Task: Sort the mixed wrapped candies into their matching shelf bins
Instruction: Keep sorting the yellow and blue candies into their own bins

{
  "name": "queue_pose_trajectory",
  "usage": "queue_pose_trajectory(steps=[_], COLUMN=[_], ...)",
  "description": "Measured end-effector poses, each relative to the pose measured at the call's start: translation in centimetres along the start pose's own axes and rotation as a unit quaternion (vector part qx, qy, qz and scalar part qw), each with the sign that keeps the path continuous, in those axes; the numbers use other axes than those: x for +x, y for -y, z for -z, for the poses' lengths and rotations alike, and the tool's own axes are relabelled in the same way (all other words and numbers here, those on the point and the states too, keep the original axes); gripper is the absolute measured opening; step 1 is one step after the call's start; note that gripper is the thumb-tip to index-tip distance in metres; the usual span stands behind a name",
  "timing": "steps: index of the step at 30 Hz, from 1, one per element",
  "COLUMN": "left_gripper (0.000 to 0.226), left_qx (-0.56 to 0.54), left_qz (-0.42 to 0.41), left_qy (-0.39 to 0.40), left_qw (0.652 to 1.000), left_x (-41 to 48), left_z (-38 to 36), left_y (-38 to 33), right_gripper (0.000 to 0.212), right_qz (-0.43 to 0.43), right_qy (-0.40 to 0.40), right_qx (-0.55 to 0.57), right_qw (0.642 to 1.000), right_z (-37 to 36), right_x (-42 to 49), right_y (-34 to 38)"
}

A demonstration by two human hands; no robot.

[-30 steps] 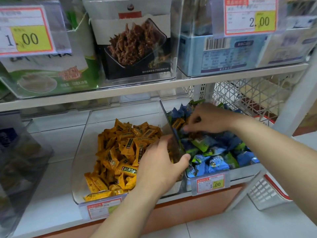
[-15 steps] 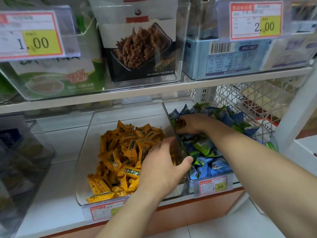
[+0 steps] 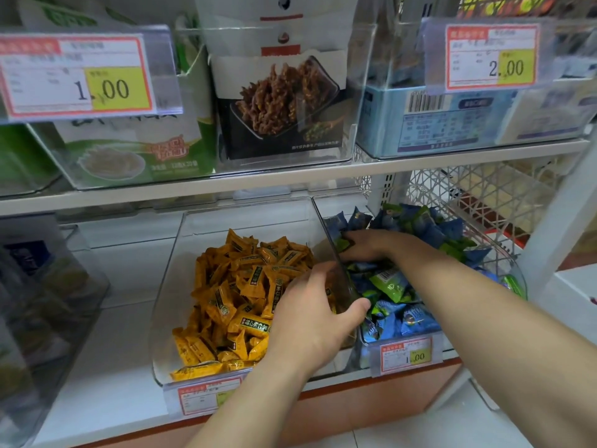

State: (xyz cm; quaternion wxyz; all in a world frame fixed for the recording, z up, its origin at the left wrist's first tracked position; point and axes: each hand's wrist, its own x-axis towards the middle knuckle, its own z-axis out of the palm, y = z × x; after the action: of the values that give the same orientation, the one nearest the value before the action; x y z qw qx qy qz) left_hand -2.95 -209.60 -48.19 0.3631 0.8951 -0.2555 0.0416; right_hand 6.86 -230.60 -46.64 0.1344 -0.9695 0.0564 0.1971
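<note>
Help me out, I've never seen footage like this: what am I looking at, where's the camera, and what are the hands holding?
No machine: these are a person's bare hands, filmed by one head-worn camera looking down at a shop shelf. One clear bin holds orange candies; the neighbouring bin, blue and green candies. The left hand grips the wall between them. The right hand reaches into the blue and green pile, fingers curled; whether it holds a candy is hidden.
</note>
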Motion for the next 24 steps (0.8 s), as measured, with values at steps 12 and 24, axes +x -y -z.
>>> queue_pose_trajectory(steps=[12, 24], left_gripper=[0.065, 0.063], left_qx=[-0.007, -0.052], left_qz=[0.016, 0.044], left_qy=[-0.005, 0.008], left_qw=[1.000, 0.998], left_x=[0.2, 0.7], left_z=[-0.1, 0.0], left_y=[-0.4, -0.5], right_gripper=[0.070, 0.029], right_qz=[0.016, 0.108], right_qy=[0.006, -0.111], right_qx=[0.028, 0.126], right_qw=[0.999, 0.980], right_z=[0.0, -0.7], right_x=[1.3, 0.8], right_y=[-0.8, -1.6])
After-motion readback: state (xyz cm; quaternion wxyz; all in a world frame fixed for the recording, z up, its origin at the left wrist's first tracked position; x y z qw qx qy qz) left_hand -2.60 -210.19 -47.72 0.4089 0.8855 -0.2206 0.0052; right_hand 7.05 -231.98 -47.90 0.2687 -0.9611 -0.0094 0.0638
